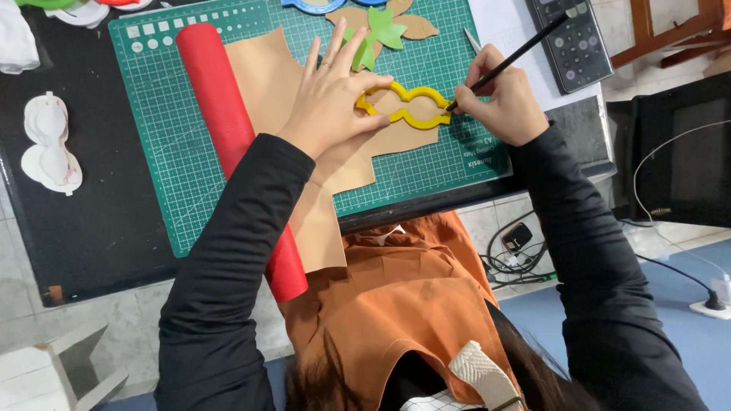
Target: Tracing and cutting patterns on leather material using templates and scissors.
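A yellow wavy-outlined plastic stencil frame [403, 106] is pressed flat under the spread fingers of the left hand [331, 99], on a tan leather sheet [274, 76] over a green gridded cutting mat [175, 152]. A thin black pen [510, 57] is clamped in the closed right-hand [502, 103] fingers, tip touching the frame's right end, just beyond the left fingertips. A red rolled sheet [228, 129] lies beside the left wrist.

Work surface: black tabletop [106, 221]. Directly on it: green gridded cutting mat [190, 160], covering the middle; stack of white cut-out shapes [49, 144] at the left, well apart from the mat; white paper sheet [506, 27] at the right edge; dark calculator [575, 38] resting on that sheet.
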